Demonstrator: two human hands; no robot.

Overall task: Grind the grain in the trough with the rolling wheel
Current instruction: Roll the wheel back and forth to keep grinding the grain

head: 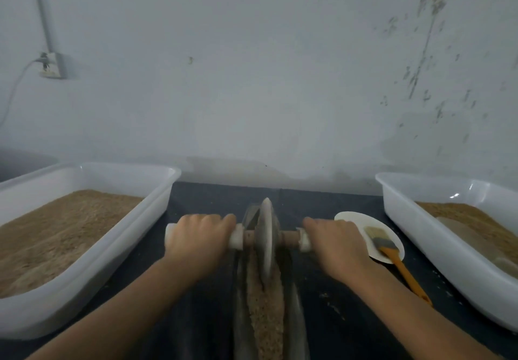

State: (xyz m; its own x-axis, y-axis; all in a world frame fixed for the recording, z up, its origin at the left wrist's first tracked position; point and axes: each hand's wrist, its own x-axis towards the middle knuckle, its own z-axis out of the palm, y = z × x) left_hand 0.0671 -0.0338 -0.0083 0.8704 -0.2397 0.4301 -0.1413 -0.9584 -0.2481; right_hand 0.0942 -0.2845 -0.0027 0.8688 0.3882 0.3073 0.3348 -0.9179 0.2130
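Rolling wheel: upright in the trough, far end, on the grain. Your left hand and right hand each wrap an axle handle; press evenly and keep the wheel vertical.

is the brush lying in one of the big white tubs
No, the brush rests on a small white plate between the right hand and the right tub.

The light was dim, flat and cool, casting only faint shadows. A small glare sat on the far rim of the right tub. The whole picture was soft, the wall hazy. Wide-angle bending curved the tubs' edges outward near the frame sides.
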